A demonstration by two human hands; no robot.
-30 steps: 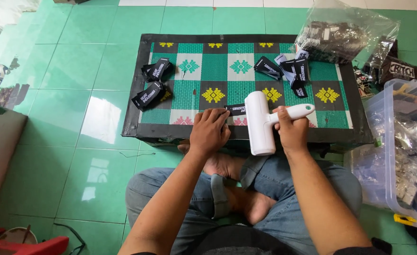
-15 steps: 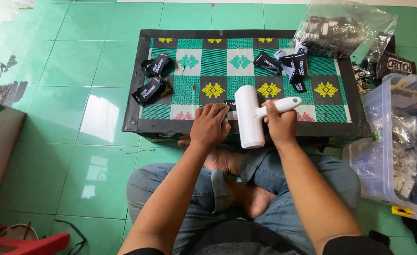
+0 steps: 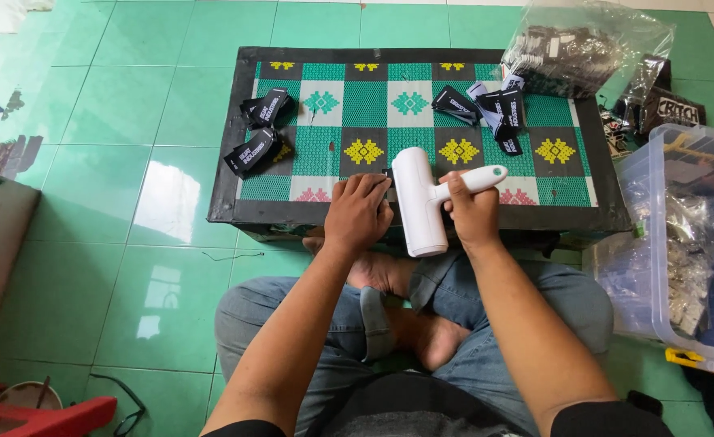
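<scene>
Lint roller point(image 3: 418, 202), white, gripped by its handle in the right hand point(image 3: 472, 212), fingers wrapped fully round the grip; drum lying crosswise at the near edge of the low table point(image 3: 235, 212), its lower end hanging past the black border toward the lap. Left hand point(image 3: 359, 212) pressed palm-down, fingers together, on the near edge just beside the drum, over a small dark piece point(image 3: 386, 173) barely showing at the fingertips; whether anything is pinched beneath cannot be told.

Elsewhere on the green patterned top: 2 bundles of black labels point(image 3: 260, 129) at the far left, a looser heap of black labels point(image 3: 486, 109) at the far right, a clear plastic bag point(image 3: 584, 40) of more beyond it, a clear storage bin point(image 3: 681, 235) on the floor at the right.

Risks, as a judgement: sticky drum grabbing the small piece and lifting it off the table if the flat hand slackens; drum rolling off the edge, given the overhang; fingertips caught on the adhesive, being so close; a skewed stroke creasing the piece rather than cleaning it.
</scene>
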